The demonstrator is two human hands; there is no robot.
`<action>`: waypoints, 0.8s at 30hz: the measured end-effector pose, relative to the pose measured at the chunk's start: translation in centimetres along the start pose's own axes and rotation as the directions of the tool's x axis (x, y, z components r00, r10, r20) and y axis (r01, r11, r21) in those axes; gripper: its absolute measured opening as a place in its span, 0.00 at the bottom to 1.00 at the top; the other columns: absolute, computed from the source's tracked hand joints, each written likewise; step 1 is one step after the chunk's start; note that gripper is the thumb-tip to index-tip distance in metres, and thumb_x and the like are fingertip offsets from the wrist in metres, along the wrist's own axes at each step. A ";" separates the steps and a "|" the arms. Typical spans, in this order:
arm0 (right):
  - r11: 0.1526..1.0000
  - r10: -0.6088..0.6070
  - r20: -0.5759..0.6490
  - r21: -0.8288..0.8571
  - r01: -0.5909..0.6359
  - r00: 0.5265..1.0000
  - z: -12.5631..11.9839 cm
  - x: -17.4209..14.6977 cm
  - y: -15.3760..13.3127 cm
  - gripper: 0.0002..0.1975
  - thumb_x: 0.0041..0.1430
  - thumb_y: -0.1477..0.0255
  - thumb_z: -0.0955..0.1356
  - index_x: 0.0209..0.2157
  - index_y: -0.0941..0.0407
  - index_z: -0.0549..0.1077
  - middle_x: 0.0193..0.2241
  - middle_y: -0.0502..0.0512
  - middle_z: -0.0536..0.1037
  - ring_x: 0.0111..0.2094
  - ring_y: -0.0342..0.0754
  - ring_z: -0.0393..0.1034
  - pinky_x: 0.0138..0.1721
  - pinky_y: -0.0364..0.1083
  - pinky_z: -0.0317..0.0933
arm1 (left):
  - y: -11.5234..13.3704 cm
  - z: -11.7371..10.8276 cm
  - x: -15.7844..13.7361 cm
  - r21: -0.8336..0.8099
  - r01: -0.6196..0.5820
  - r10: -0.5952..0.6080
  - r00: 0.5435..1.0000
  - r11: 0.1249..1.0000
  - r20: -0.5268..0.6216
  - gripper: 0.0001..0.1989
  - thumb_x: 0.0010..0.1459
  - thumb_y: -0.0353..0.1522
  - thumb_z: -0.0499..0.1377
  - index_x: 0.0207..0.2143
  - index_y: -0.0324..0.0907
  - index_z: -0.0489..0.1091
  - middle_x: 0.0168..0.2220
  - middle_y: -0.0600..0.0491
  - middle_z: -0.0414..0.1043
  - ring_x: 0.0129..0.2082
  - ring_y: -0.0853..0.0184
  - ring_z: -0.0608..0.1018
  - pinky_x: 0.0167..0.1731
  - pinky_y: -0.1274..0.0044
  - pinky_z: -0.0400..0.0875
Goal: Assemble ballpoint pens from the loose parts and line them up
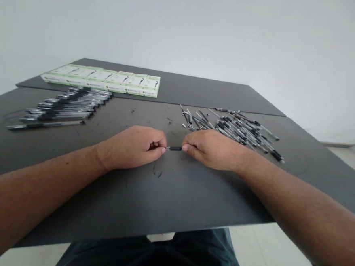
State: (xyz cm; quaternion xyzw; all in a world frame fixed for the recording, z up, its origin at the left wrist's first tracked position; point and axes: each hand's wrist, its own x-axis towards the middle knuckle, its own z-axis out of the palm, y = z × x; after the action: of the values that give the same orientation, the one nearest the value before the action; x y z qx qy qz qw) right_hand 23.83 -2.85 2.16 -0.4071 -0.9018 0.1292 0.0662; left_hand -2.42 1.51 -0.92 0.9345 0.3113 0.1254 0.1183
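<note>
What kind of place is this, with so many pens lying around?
Probably a workroom of some kind, though I can't tell exactly which. The clues are the big dark table, the many pens grouped at the left, and the row of green-and-white boxes behind them.

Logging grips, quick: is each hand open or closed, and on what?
Left hand: closed, pinching one pen end.
Right hand: closed, pinching the other end.

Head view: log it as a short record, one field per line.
Left hand: pinches one end of the pen
Right hand: pinches the other end
Pen: black grip showing, ends hidden
Left pens: laid side by side
Right pile: pens and thin parts, scattered
Boxes: green and white, in a row behind left pens
Table: dark grey
</note>
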 end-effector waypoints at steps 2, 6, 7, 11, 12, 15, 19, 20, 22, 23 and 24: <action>0.999 0.020 -0.010 0.028 -0.020 1.000 0.0 0.0 0.0 0.11 0.72 0.69 0.65 0.43 0.58 0.79 0.37 0.56 0.82 0.37 0.48 0.73 0.40 0.46 0.59 | 0.0 0.0 0.0 0.000 -0.003 0.003 1.000 1.000 -0.005 0.09 0.63 0.36 0.56 0.35 0.45 0.75 0.30 0.56 0.79 0.31 0.66 0.79 0.32 0.75 0.63; 0.998 0.049 -0.005 0.028 -0.049 0.999 0.0 0.0 0.1 0.07 0.68 0.68 0.70 0.42 0.57 0.78 0.34 0.53 0.82 0.34 0.47 0.72 0.36 0.45 0.57 | 0.0 0.1 0.0 -0.001 -0.002 0.002 1.000 1.000 -0.002 0.09 0.63 0.37 0.56 0.35 0.45 0.75 0.30 0.56 0.79 0.31 0.66 0.78 0.32 0.75 0.63; 0.999 0.032 0.004 0.009 -0.032 0.999 0.0 0.0 0.1 0.08 0.70 0.69 0.68 0.41 0.57 0.78 0.35 0.54 0.82 0.35 0.48 0.73 0.37 0.45 0.58 | 0.0 0.1 0.0 -0.002 -0.002 0.002 1.000 1.000 0.000 0.09 0.63 0.37 0.56 0.35 0.45 0.75 0.30 0.56 0.79 0.31 0.66 0.79 0.32 0.75 0.63; 1.000 0.012 -0.003 0.024 -0.012 1.000 0.0 0.1 0.0 0.11 0.73 0.68 0.65 0.44 0.57 0.79 0.38 0.57 0.83 0.38 0.49 0.74 0.40 0.46 0.59 | -0.1 0.0 0.0 0.000 0.002 -0.002 1.000 1.000 0.003 0.09 0.63 0.37 0.56 0.36 0.45 0.75 0.31 0.56 0.79 0.31 0.66 0.79 0.32 0.75 0.63; 0.999 0.032 -0.014 0.044 -0.031 0.999 0.0 0.1 0.0 0.10 0.71 0.68 0.67 0.45 0.57 0.78 0.37 0.56 0.83 0.37 0.48 0.74 0.39 0.45 0.59 | -0.1 0.0 0.0 0.001 0.003 -0.003 1.000 1.000 0.002 0.09 0.63 0.37 0.56 0.36 0.45 0.75 0.31 0.56 0.79 0.31 0.66 0.79 0.32 0.75 0.64; 0.998 0.057 -0.010 0.040 -0.057 0.998 0.0 0.0 0.0 0.08 0.69 0.68 0.69 0.43 0.57 0.78 0.35 0.54 0.82 0.35 0.47 0.73 0.37 0.45 0.58 | -0.1 0.1 0.0 0.003 0.001 -0.001 1.000 1.000 -0.001 0.09 0.63 0.37 0.56 0.36 0.45 0.75 0.31 0.56 0.79 0.31 0.66 0.79 0.32 0.75 0.64; 1.000 0.016 0.012 0.012 -0.016 1.000 0.0 0.0 -0.1 0.12 0.73 0.68 0.64 0.42 0.58 0.79 0.38 0.57 0.82 0.38 0.49 0.73 0.41 0.46 0.59 | -0.2 0.1 0.1 0.004 0.005 -0.005 1.000 1.000 0.006 0.09 0.63 0.37 0.56 0.36 0.46 0.76 0.31 0.56 0.79 0.32 0.66 0.79 0.32 0.75 0.64; 0.999 0.026 0.004 0.030 -0.026 1.000 -0.1 0.0 -0.1 0.11 0.72 0.68 0.65 0.43 0.57 0.78 0.37 0.56 0.82 0.38 0.48 0.73 0.40 0.45 0.59 | -0.1 0.1 0.1 0.006 0.006 -0.006 1.000 1.000 0.006 0.09 0.63 0.37 0.56 0.36 0.46 0.76 0.31 0.56 0.79 0.32 0.66 0.79 0.32 0.75 0.64; 0.997 0.060 -0.008 0.054 -0.059 0.998 -0.1 0.0 -0.1 0.09 0.69 0.67 0.69 0.44 0.57 0.78 0.36 0.54 0.82 0.35 0.48 0.73 0.37 0.45 0.58 | -0.1 0.1 0.0 0.009 0.007 -0.007 1.000 1.000 0.004 0.09 0.63 0.37 0.56 0.36 0.46 0.76 0.31 0.56 0.79 0.31 0.66 0.79 0.32 0.75 0.64; 0.996 0.068 -0.004 0.050 -0.068 0.998 -0.1 0.0 -0.1 0.08 0.68 0.67 0.69 0.43 0.57 0.78 0.35 0.54 0.82 0.35 0.47 0.73 0.36 0.45 0.58 | 0.0 0.0 0.0 0.010 0.007 -0.007 1.000 1.000 0.003 0.09 0.63 0.37 0.56 0.36 0.46 0.76 0.31 0.56 0.79 0.31 0.66 0.79 0.32 0.75 0.64; 0.997 0.066 0.006 0.036 -0.066 0.998 -0.1 0.0 -0.2 0.08 0.69 0.68 0.68 0.42 0.57 0.78 0.35 0.54 0.82 0.35 0.48 0.73 0.37 0.45 0.58 | 0.0 0.0 0.0 0.011 0.006 -0.006 1.000 1.000 0.005 0.09 0.63 0.37 0.56 0.36 0.45 0.76 0.31 0.56 0.79 0.31 0.66 0.79 0.32 0.75 0.64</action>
State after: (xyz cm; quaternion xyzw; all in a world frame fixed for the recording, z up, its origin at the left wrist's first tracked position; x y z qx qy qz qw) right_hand 23.75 -2.93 2.33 -0.4351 -0.8855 0.1487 0.0670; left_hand -2.40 1.52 -0.93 0.9345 0.3147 0.1209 0.1145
